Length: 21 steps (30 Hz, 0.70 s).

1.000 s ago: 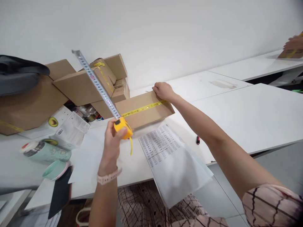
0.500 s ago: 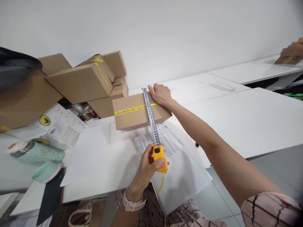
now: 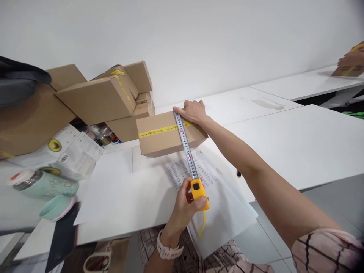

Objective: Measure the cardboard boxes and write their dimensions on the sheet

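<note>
A taped cardboard box (image 3: 157, 142) lies on the white table in front of me. My left hand (image 3: 181, 206) is wrapped round the yellow case of a tape measure (image 3: 196, 192), its thumb on top. The metal blade is pulled out and runs across the top of the box, over its yellow tape strip, to the far edge. There my right hand (image 3: 195, 111) grips the box, with the thumb on the blade's end and the curled fingers partly hidden behind the edge. Printed sheets (image 3: 224, 212) lie under the measure, overhanging the table's front edge.
Stacked cardboard boxes (image 3: 96, 99) stand at the back left. Nearer are a white avocado-print carton (image 3: 76, 155), a mint flask (image 3: 54, 185), a green bowl (image 3: 55, 206) and blank paper (image 3: 104, 182). Another person's hand (image 3: 352, 58) rests on a box at far right.
The blade has shifted right and tilted slightly on the box. My left hand moved right with the case. My right thumb has come over the blade's end.
</note>
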### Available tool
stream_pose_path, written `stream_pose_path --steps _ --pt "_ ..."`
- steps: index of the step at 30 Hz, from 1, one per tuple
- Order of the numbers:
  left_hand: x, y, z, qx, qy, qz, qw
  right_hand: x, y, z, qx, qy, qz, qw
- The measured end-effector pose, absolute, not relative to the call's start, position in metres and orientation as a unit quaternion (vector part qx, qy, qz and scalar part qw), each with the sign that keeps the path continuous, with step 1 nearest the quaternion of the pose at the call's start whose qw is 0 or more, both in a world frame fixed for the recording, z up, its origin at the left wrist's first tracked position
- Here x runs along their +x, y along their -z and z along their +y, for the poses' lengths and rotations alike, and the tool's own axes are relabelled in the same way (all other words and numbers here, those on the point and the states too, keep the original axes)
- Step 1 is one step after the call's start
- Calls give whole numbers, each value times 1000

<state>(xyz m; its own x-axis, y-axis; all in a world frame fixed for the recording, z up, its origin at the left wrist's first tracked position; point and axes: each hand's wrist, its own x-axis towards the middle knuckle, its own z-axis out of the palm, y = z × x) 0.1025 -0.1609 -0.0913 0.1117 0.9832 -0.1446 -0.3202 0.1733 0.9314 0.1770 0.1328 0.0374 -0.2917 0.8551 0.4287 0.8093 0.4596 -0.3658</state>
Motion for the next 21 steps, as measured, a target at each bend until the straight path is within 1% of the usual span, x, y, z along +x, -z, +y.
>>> stream_pose_path --steps 8,21 --pt "106 108 -158 405 -504 416 640 178 -40 128 -540 -49 -789 288" --pt "105 108 -163 395 -496 426 646 179 -38 124 -540 -52 -786 298"
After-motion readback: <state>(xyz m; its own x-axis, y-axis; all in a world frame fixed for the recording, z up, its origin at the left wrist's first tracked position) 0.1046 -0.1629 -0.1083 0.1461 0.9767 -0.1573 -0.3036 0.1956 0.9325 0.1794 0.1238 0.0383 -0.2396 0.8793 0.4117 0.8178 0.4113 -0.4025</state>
